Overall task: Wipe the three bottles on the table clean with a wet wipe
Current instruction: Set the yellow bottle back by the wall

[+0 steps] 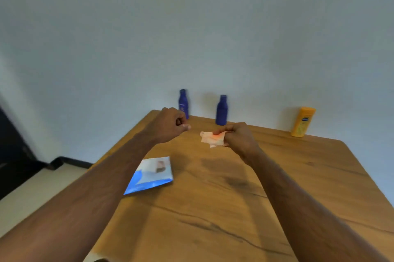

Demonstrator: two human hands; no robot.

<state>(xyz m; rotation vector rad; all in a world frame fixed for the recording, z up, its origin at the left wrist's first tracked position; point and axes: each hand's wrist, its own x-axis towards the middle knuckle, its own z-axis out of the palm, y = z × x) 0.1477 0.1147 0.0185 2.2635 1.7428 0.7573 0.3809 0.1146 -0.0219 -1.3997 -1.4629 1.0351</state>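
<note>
1. A wooden table [213, 208] stands against a pale wall, and everything the task needs lies on it.
2. The wipe [212, 139] is the landmark. It hangs above the middle of the table, crumpled and pinched in the curled fingers of the right hand [238, 137].
3. Just to the left of the wipe, the left hand [170, 123] is curled into a loose fist. It seems to hold nothing, though the picture is blurred there.
4. Behind the wipe, along the wall edge, stand three bottles, all upright. The middle bottle [221, 110] is blue and nearest the wipe. The left bottle [183, 103] is also blue and stands partly behind the left hand. The yellow bottle [302, 121] stands well apart to the right.
5. In front of the wipe and to its left, the pack [151, 174] lies flat on the table.
6. Judged from this layout, the wipe is out of the pack and ready. Neither hand touches a bottle, and I cannot tell whether any has been wiped. Probably all three are left to do.
</note>
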